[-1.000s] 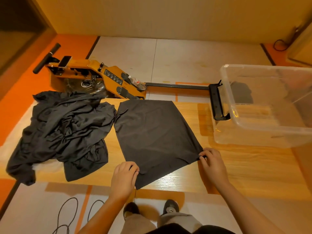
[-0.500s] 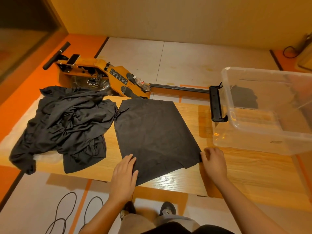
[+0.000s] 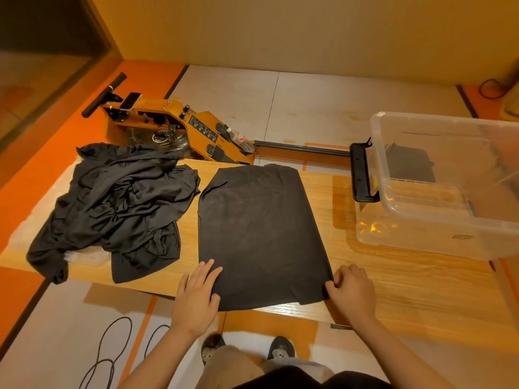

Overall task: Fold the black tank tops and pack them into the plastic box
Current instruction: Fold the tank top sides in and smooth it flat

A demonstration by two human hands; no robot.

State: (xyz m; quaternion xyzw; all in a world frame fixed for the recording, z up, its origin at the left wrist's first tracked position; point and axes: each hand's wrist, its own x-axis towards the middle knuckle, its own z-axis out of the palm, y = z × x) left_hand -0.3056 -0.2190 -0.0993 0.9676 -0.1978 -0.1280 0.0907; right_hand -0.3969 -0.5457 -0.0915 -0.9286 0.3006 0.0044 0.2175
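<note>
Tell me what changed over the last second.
The left hand released the near-left corner of the spread tank top and now lies flat on it, fingers straight. The right hand still pinches the near-right corner, drawn nearer the table edge. The crumpled pile and plastic box stayed put.

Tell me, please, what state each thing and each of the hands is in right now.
spread tank top: lies flat on the table.
pile of tank tops: crumpled, at the table's left end.
plastic box: upright, no lid on.
left hand: flat, pressing the top's near left corner.
right hand: fingers curled, pinching its near right corner.
</note>
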